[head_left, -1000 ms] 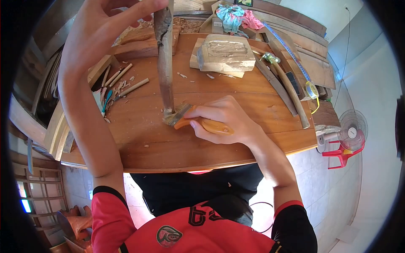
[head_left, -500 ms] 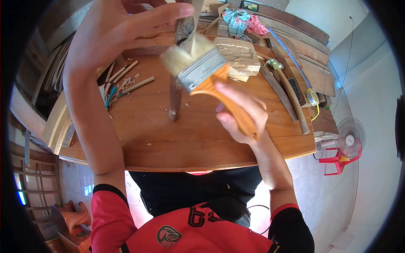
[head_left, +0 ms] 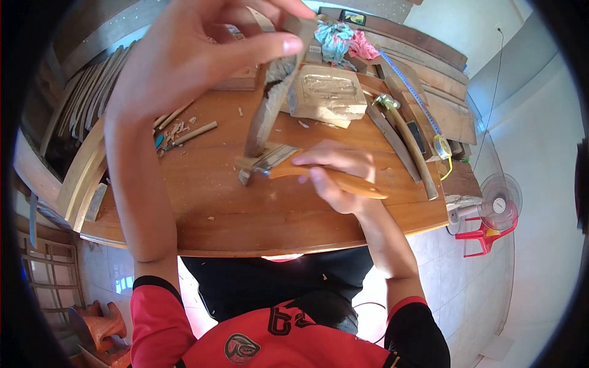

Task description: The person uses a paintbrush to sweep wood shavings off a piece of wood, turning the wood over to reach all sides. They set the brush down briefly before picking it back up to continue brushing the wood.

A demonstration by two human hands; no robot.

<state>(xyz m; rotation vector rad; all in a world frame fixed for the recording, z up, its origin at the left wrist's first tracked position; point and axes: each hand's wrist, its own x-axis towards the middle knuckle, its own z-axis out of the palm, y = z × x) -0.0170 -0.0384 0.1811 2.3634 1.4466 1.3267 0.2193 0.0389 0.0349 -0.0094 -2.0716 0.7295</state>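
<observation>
My left hand [head_left: 230, 52] grips the upper end of a long, narrow piece of wood [head_left: 262, 122], thumb on its near face. The piece stands tilted over the table, with a dark crack and a rough grey patch near the top. In my right hand [head_left: 343, 175] is a wide flat paintbrush [head_left: 325, 180] with an orange wooden handle and metal band. Its pale bristles touch or lie right beside the lower part of the wood. The wood's lowest tip shows just below the bristles.
On the brown table [head_left: 294, 227] lie a carved wooden block [head_left: 328, 92], a hammer [head_left: 408, 138], a tape measure [head_left: 440, 147], chisels [head_left: 193, 134] and wood shavings. Crumpled cloths [head_left: 334, 42] are at the back. A fan [head_left: 500, 205] stands off the right side.
The paintbrush has moved down from the upper part of the wood to its lower end. The wood now leans more, its top shifted right. The view has shifted slightly.
</observation>
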